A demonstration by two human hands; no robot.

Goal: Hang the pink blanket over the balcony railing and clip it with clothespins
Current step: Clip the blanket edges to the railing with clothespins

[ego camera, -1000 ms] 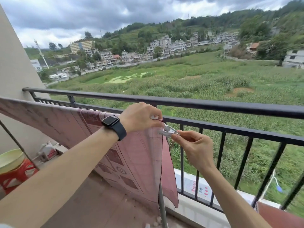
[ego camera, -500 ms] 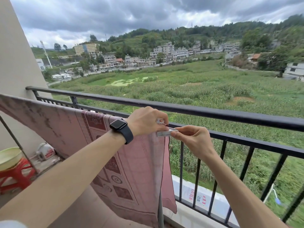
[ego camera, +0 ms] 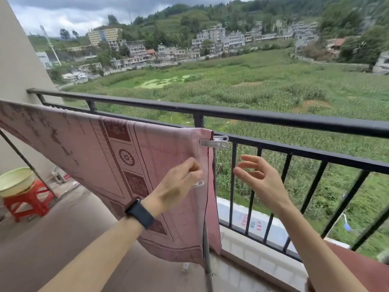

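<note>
The pink patterned blanket [ego camera: 101, 152] hangs spread out just inside the black balcony railing [ego camera: 273, 120], its top edge running from the left wall to mid-frame. A white clothespin [ego camera: 214, 141] lies sideways, clamped on the blanket's upper right corner at the lower rail. My left hand [ego camera: 179, 184], with a black watch on the wrist, is in front of the blanket below that clip, fingers curled around another white clothespin [ego camera: 198, 183]. My right hand [ego camera: 256, 178] hovers to the right of the blanket's edge, fingers spread, holding nothing.
A red plastic stool [ego camera: 27, 201] carrying a pale green basin [ego camera: 15, 181] stands by the left wall. A grey pole [ego camera: 207, 256] rises from the floor under the blanket's right edge. A small white object [ego camera: 186, 267] lies on the floor. Railing bars continue to the right.
Both hands have come down from the blanket's top corner. My right hand has let go of the clothespin, which now stays clamped on the corner. The camera tilted downward.
</note>
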